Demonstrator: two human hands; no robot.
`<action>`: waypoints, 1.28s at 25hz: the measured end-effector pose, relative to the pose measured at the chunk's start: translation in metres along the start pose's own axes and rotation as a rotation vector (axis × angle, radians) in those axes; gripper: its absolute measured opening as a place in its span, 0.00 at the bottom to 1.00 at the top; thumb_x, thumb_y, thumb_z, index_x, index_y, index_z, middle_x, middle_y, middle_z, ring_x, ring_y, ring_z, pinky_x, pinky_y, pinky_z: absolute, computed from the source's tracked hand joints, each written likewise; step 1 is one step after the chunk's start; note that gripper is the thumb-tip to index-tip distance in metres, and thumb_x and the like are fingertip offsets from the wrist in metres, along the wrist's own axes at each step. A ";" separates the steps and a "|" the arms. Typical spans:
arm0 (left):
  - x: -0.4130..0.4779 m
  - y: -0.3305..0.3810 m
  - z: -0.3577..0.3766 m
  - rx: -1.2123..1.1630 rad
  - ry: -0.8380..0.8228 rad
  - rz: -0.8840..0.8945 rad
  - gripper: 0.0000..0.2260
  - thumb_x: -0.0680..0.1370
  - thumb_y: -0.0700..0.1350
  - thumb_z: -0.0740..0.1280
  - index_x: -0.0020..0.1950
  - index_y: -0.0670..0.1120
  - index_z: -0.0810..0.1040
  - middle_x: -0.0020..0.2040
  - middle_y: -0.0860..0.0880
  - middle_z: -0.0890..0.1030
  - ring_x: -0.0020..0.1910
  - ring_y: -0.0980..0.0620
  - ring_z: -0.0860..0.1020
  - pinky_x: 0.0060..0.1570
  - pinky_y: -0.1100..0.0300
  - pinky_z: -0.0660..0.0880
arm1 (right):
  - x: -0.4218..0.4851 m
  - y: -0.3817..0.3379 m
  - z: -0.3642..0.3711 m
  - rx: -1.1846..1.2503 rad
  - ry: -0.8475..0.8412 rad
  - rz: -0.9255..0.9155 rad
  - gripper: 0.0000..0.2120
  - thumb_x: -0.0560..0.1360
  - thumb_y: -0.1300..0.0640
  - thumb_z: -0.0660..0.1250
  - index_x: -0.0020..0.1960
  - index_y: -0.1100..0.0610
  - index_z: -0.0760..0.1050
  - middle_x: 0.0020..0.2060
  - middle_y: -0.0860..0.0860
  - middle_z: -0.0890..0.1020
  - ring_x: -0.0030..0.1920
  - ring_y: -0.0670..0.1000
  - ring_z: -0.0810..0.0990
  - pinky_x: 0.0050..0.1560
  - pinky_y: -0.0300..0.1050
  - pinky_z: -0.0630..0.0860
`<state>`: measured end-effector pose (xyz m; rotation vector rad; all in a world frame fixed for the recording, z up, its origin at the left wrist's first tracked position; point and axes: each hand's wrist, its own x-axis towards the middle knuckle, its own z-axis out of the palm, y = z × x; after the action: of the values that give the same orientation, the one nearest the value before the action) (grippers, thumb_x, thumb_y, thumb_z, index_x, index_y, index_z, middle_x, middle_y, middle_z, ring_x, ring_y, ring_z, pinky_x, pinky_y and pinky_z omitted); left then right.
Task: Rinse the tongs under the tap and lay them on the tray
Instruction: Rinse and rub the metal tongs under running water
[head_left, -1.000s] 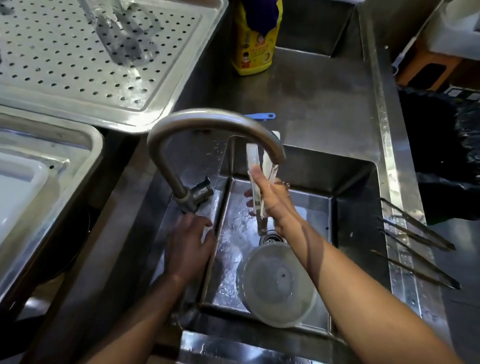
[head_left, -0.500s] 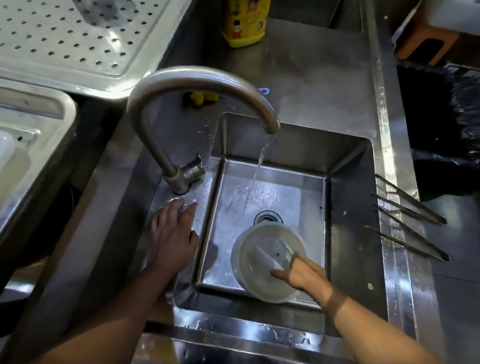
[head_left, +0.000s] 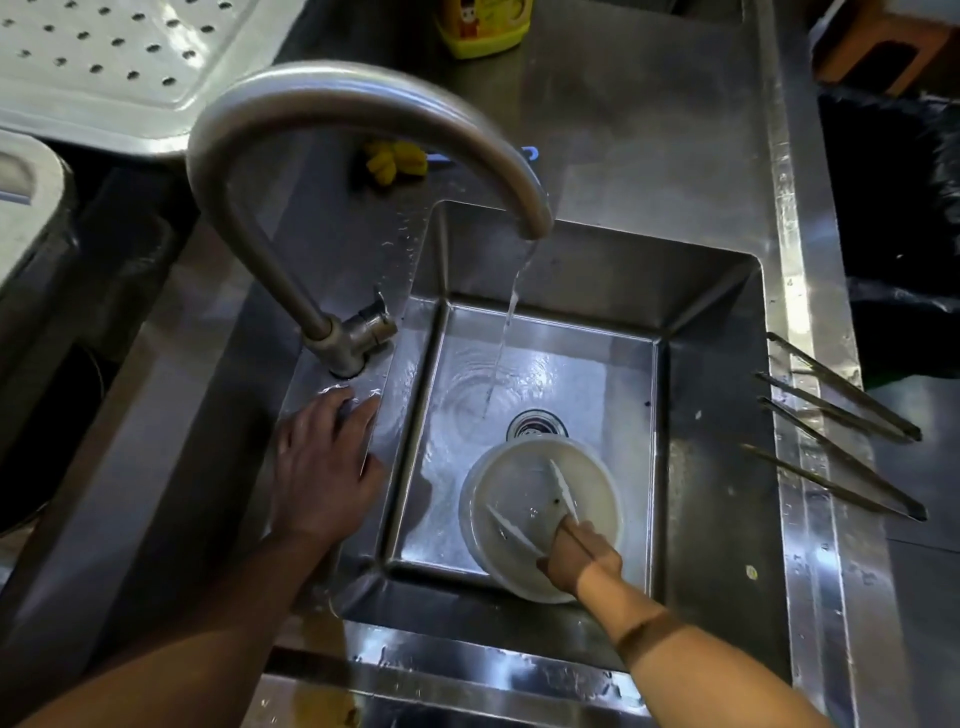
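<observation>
Steel sink (head_left: 711, 395): right hand (head_left: 579, 558) fingers pinching white tongs (head_left: 535, 512) in bowl (head_left: 605, 499); left hand (head_left: 324, 467) spread flat beside tap (head_left: 311, 135).

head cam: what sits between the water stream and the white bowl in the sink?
The round drain sits there on the wet sink floor, between where the water stream lands and the white bowl. Nothing else; head view shows it.

I count one pair of white tongs (head_left: 558, 506); one round white container (head_left: 540, 519); one curved tap (head_left: 332, 171); one sink (head_left: 711, 415); two hands, left hand (head_left: 324, 467) and right hand (head_left: 582, 558); four long metal pieces (head_left: 836, 421), likely tweezers; one perforated tray (head_left: 114, 67); one yellow bottle (head_left: 483, 26).
</observation>
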<state>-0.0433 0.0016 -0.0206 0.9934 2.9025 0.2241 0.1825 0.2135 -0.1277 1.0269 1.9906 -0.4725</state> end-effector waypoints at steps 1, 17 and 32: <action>0.000 0.001 -0.002 0.003 -0.008 -0.003 0.30 0.68 0.49 0.68 0.71 0.52 0.71 0.69 0.44 0.71 0.67 0.41 0.69 0.65 0.43 0.66 | -0.003 -0.001 -0.004 0.039 0.002 -0.008 0.34 0.77 0.41 0.63 0.77 0.53 0.57 0.72 0.57 0.69 0.68 0.60 0.73 0.65 0.49 0.70; 0.001 0.006 -0.003 0.008 -0.074 -0.037 0.29 0.64 0.53 0.61 0.66 0.51 0.73 0.67 0.42 0.72 0.62 0.34 0.71 0.58 0.35 0.67 | -0.134 0.122 -0.135 0.554 1.016 -0.104 0.22 0.75 0.58 0.71 0.68 0.56 0.74 0.57 0.53 0.80 0.57 0.57 0.78 0.55 0.53 0.76; -0.006 0.025 0.008 0.004 -0.035 -0.018 0.35 0.64 0.48 0.55 0.73 0.43 0.66 0.69 0.35 0.68 0.67 0.31 0.68 0.60 0.31 0.66 | -0.072 0.215 -0.168 -0.006 0.699 0.125 0.35 0.72 0.40 0.73 0.72 0.55 0.67 0.68 0.55 0.72 0.66 0.59 0.72 0.62 0.57 0.74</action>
<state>-0.0226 0.0177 -0.0243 0.9610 2.8806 0.1975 0.2941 0.4127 0.0376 1.4379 2.4978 -0.0254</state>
